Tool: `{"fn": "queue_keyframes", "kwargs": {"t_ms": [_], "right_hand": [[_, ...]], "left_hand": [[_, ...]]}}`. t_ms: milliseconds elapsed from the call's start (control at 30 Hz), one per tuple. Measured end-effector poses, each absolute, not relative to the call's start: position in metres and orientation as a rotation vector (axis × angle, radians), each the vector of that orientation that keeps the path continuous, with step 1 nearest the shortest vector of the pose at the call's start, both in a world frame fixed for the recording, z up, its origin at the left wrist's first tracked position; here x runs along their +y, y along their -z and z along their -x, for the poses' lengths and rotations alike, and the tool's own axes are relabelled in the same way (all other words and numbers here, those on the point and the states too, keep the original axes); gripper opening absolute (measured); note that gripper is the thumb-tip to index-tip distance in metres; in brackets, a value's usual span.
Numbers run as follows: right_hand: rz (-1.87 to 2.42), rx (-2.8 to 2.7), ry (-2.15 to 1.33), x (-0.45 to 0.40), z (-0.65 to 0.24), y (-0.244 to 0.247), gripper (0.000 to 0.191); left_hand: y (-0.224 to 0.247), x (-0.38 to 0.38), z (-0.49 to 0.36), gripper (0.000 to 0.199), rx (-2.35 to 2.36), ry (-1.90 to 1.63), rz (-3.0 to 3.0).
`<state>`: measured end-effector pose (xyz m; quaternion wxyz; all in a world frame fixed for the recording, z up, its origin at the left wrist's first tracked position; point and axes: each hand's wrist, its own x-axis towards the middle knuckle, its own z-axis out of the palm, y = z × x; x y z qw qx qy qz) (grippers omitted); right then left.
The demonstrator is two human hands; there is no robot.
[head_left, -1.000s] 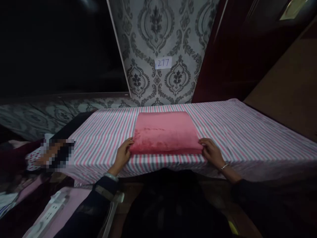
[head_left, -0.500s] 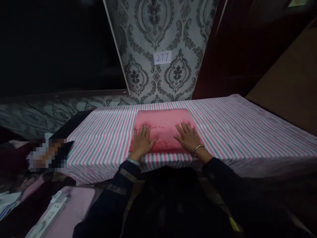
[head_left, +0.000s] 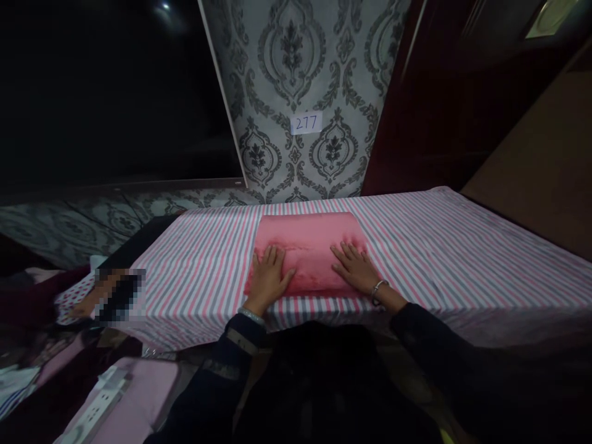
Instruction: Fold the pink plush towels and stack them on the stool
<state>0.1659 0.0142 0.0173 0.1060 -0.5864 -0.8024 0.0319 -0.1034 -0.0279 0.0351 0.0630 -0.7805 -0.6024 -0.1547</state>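
1. My left hand (head_left: 267,277) lies palm down on the left part of the folded pink plush cloth (head_left: 308,262), fingers spread and gripping nothing, thumb pointing inward.
2. My right hand (head_left: 356,266) rests flat on the right part, its loose fingers fanned and slanting inward; a bracelet (head_left: 377,291) circles that wrist.
3. The plush cloth is roughly rectangular, dented at my fingertips, near the front edge of the striped tablecloth (head_left: 203,265).

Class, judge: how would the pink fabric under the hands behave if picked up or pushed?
The pink fabric is probably floppy: its surface dimples near the fingers. Lying flat and broad on the striped cloth, it seems unlikely to roll or tip. No hard parts show, so breakage seems unlikely.
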Motion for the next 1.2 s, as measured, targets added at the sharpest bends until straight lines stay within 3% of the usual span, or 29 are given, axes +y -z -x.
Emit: {"fn": "queue_keyframes", "kwargs": {"t_ms": [200, 300, 500, 767, 1000, 1200], "right_hand": [[1.045, -2.693, -0.258, 0.016, -0.144, -0.061, 0.048], [0.803, -2.869, -0.334, 0.024, -0.114, -0.062, 0.048], [0.611, -3.048, -0.015, 0.091, -0.094, -0.042, 0.056], [1.139, -2.864, 0.024, 0.193, -0.099, -0.034, 0.058], [1.236, -2.781, -0.066, 0.192, -0.099, -0.025, 0.060], [1.437, -2.828, -0.129, 0.184, -0.089, -0.053, 0.058]], "left_hand": [[-0.021, -0.067, 0.063, 0.054, -1.342, 0.606, 2.626], [-0.008, -0.067, 0.052, 0.054, -1.438, 0.599, 2.582], [0.010, -0.063, 0.054, 0.070, -1.508, 0.681, 2.507], [0.011, -0.068, 0.057, 0.078, -1.512, 0.630, 2.501], [0.017, -0.066, 0.058, 0.080, -1.518, 0.618, 2.529], [0.002, -0.070, 0.060, 0.071, -1.515, 0.671, 2.575]]}}
